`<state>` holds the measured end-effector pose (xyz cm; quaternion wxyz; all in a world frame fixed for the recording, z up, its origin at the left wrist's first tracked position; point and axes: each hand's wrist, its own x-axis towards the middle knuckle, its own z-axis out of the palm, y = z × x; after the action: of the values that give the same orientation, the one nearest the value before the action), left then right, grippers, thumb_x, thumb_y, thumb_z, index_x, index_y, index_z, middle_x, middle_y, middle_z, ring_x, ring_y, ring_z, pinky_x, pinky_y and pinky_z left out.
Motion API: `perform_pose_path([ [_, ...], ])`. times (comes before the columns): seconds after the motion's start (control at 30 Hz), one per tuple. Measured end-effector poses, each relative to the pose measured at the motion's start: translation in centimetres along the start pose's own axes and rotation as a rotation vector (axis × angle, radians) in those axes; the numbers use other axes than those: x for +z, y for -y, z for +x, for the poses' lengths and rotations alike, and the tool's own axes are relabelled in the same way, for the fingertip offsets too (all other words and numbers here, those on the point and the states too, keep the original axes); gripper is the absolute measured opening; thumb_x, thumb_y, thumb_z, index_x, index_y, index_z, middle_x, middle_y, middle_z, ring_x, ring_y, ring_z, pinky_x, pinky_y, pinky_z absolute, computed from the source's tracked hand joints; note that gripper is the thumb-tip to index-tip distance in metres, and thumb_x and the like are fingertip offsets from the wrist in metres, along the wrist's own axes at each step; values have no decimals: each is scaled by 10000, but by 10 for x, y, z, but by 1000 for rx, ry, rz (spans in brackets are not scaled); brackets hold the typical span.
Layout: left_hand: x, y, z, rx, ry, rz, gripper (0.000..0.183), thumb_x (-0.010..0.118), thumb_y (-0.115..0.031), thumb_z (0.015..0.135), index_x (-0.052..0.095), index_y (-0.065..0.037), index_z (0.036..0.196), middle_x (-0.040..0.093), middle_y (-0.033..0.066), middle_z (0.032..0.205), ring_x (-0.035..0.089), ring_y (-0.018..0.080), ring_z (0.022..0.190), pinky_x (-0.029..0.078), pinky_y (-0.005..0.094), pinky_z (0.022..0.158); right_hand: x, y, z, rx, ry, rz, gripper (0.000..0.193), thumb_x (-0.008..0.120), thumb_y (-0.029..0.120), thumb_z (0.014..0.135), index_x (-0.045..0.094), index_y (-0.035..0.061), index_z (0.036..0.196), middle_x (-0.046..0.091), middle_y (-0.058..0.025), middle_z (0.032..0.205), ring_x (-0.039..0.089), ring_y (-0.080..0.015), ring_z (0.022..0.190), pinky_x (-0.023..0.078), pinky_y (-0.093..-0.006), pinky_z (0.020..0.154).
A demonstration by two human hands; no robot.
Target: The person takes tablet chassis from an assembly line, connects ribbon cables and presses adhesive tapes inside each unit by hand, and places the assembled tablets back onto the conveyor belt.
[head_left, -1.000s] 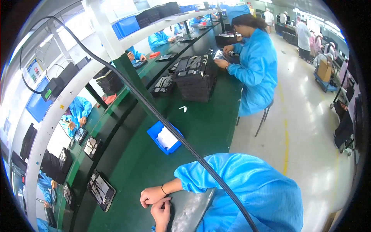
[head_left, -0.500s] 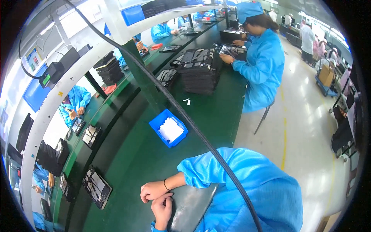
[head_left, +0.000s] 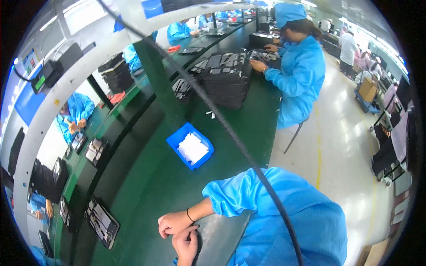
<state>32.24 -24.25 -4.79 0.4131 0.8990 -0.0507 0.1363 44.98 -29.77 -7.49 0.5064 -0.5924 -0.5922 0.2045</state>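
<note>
My right hand (head_left: 171, 223), with a thin dark band on its wrist and a blue sleeve behind it, rests as a loose fist on the green bench (head_left: 146, 190). My left hand (head_left: 186, 246) lies just below it, fingers curled, touching the right hand. Both sit at the left end of a flat grey panel (head_left: 219, 237) that lies in front of me. I cannot make out anything held in either hand.
A blue bin (head_left: 175, 141) with white pieces stands on the bench further along. Beyond it are stacks of black trays (head_left: 226, 80) and a seated co-worker in a blue gown (head_left: 299, 75). A black cable (head_left: 230, 133) crosses the view. An opened flat device (head_left: 103, 221) lies at the left.
The view has swung slightly, so the bench and the blue bin sit a little higher and further left. My hands stay together on the grey panel, hardly moved.
</note>
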Motion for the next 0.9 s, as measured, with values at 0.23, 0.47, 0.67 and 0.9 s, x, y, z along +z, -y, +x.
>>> perform_pose_path([
  [0.23, -10, -7, 5, -56, 97, 47, 149, 648, -100, 789, 771, -116, 871, 614, 99, 580, 592, 227, 520, 474, 337, 554, 0, -3, -2, -17, 9, -18, 180, 549, 67, 780, 718, 98, 831, 708, -33, 857, 621, -246, 911, 504, -380, 802],
  [0.47, -1, 17, 0, 139, 140, 31, 198, 643, -121, 786, 774, -174, 925, 684, 86, 701, 654, 258, 631, 531, 372, 622, -10, 6, -19, 16, 21, 53, 180, 556, 37, 818, 713, 72, 897, 702, -78, 942, 616, -274, 956, 500, -388, 855],
  [0.67, 2, 18, -6, 90, 156, -20, 234, 634, -129, 803, 763, -195, 988, 713, 92, 843, 671, 272, 817, 535, 397, 756, -25, 15, -15, -32, 207, 106, 201, 549, 8, 844, 700, 35, 974, 697, -95, 996, 620, -271, 980, 499, -386, 880],
  [0.9, 10, 19, 1, 137, 133, -86, 261, 631, -114, 776, 761, -192, 988, 708, 93, 905, 664, 266, 881, 519, 396, 775, -32, 12, -22, 72, 199, 28, 201, 558, 11, 841, 703, 43, 976, 704, -81, 995, 633, -272, 977, 510, -389, 863],
])
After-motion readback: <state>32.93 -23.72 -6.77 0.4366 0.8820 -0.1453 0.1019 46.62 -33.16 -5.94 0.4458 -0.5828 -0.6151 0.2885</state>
